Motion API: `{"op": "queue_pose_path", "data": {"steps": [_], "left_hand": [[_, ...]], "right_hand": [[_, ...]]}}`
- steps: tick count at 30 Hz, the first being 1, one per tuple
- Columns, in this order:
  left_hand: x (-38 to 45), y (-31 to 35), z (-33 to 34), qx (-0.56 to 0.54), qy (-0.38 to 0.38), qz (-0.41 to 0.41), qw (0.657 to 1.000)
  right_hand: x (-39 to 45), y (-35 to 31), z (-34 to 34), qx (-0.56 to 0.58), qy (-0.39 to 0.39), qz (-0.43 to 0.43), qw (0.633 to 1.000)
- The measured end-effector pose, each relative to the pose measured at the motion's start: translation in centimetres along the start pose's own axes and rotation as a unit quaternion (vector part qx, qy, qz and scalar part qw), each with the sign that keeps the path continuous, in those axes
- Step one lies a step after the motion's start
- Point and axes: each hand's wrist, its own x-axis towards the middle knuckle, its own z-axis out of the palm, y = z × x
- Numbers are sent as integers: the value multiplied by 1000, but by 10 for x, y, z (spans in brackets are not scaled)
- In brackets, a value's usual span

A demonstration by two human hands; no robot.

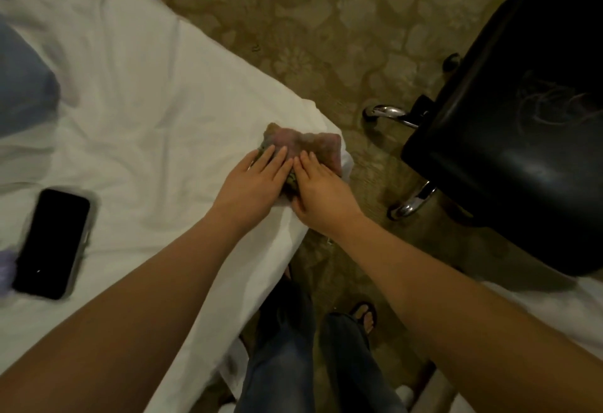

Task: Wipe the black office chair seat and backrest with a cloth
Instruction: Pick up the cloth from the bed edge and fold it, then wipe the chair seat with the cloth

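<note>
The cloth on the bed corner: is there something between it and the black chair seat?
Nothing visible does. The cloth lies on the white sheet under both hands, left hand and right hand. Only bare patterned carpet separates it from the chair seat.

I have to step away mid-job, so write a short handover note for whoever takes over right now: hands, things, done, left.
Left hand: flat on the cloth, fingers spread, not gripping.
Right hand: also pressing the cloth, fingers extended.
The cloth lies bunched at the corner of the white bed sheet. The black office chair stands to the right on the patterned carpet, untouched by either hand. A phone lies on the sheet at left.
Done: cloth apparently being folded or flattened.
Left: pick it up, wipe seat and backrest.
</note>
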Motion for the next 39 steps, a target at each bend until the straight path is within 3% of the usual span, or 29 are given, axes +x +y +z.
{"op": "queue_pose_path", "data": {"steps": [3,7,11,17,20,23,25,30,36,39], "left_hand": [[8,5,-25,-33,-7,-8,999],[22,21,-59,-17,14,31,999],[52,59,-95,17,-30,58,998],[123,138,-131,44,1,120,992],[170,192,-153,52,36,163,985],[224,251,-155,65,-22,169,983],[259,289,-157,62,-22,165,984],[336,364,-157,1,38,204,978],[412,401,-158,-18,97,223,970],[432,403,-144,-30,71,216,973]], "right_hand": [[-4,2,-7,52,14,3,999],[-17,16,-30,148,135,66,978],[-41,52,-62,146,95,102,979],[-96,153,-116,169,51,123,977],[-121,219,-128,175,70,136,973],[-144,291,-131,173,85,157,968],[-158,338,-132,172,102,178,964],[-179,439,-143,154,149,229,949],[-176,512,-157,111,220,257,935],[-161,526,-143,124,238,297,916]]}}
